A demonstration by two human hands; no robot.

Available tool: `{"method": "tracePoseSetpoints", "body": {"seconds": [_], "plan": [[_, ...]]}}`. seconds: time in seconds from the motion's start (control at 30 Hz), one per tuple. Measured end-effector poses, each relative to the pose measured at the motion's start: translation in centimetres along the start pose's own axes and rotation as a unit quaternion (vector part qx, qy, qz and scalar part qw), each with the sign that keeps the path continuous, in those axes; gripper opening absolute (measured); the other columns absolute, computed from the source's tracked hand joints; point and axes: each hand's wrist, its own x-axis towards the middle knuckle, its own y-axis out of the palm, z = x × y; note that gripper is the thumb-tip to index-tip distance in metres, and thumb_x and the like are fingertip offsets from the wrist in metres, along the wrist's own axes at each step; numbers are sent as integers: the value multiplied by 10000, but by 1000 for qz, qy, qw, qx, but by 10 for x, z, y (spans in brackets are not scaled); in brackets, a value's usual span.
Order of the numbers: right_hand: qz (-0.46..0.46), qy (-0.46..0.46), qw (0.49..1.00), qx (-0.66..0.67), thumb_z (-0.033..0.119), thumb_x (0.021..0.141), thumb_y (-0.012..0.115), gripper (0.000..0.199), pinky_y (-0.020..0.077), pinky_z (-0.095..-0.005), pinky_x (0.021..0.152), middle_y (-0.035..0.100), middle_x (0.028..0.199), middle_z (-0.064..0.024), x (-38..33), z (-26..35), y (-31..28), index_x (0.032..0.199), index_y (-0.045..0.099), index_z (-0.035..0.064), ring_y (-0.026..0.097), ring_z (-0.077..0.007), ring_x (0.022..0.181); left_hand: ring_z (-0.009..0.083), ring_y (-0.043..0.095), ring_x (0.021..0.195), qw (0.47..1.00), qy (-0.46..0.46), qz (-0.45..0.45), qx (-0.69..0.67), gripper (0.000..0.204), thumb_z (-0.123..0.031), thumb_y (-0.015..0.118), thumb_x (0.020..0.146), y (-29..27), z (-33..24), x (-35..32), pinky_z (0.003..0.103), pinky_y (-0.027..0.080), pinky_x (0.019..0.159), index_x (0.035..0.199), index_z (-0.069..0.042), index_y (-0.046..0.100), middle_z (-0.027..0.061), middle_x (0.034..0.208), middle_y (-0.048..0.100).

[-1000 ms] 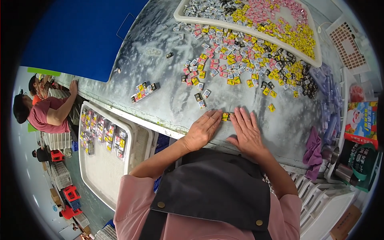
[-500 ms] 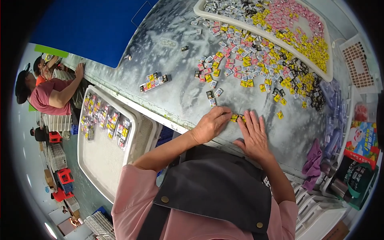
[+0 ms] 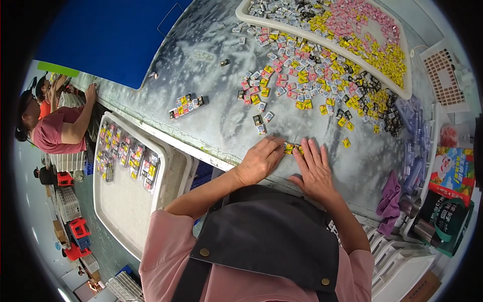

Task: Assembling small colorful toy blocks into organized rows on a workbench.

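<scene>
At the table's near edge, small yellow-wrapped pieces (image 3: 289, 148) lie in a short row between my two hands. My left hand (image 3: 260, 160) has its fingers bent and pressed together at the row's left end, closed on a yellow-wrapped piece; the fingertips are partly hidden. Over the right end of the row lies my right hand (image 3: 313, 168), flat, fingers stretched out, touching it and covering part of it. Just beyond my left hand are a black piece (image 3: 258, 120) and a white one (image 3: 261, 129). A filled clear pack (image 3: 187, 106) sits farther left.
Loose black, white, pink and yellow pieces (image 3: 307, 80) spread across the table below a white tray (image 3: 322, 43) heaped with more. Left, a white tray (image 3: 121, 201) holds several filled packs. Clear plastic cases (image 3: 415, 131) and a purple cloth (image 3: 389, 201) are at right. Co-workers (image 3: 60, 123) sit far left.
The whole view has shifted slightly left. My left hand's fingers have straightened a little along the row; my right hand stays flat over its right end.
</scene>
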Motion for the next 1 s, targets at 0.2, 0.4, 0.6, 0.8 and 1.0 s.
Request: {"method": "tracePoseSetpoints", "body": {"seconds": [0.2,0.4,0.6,0.8,1.0], "plan": [[17,20,1000,10,536,844,685,946,127,-564,1227,259,1631,-204,3,5,-1,1510,352,-48,196,-347,1534,382,495,1324,995,21,84,53,495,-191,698,892,-4,-7,3,483,371,1138,1304,55,579,206,1428,519],[20,16,999,43,430,875,694,806,163,-557,1221,318,1594,-217,16,-5,-7,1459,420,-52,251,-359,1509,371,483,1337,993,16,103,47,485,-201,692,901,-3,8,12,498,321,1173,1307,42,585,201,1436,517],[-117,60,985,110,136,885,675,395,434,-476,1036,559,1306,-154,86,-40,-30,1231,605,-42,530,-351,1208,367,492,1294,994,-2,52,98,471,-117,685,840,-3,56,80,510,337,1154,1274,43,595,196,1386,534],[-175,-23,982,-72,92,854,641,354,472,-396,947,591,1181,-101,131,-66,-17,1192,644,-11,543,-275,1100,403,465,1274,984,37,39,169,417,-99,569,843,17,76,100,532,315,1150,1219,79,608,238,1322,530],[-172,-47,982,-54,75,827,700,325,490,-406,907,609,1126,-97,107,-68,-23,1143,681,2,568,-284,1059,389,507,1155,985,-5,51,162,438,-94,571,831,16,50,71,539,341,1106,1231,82,604,235,1210,540]]}}
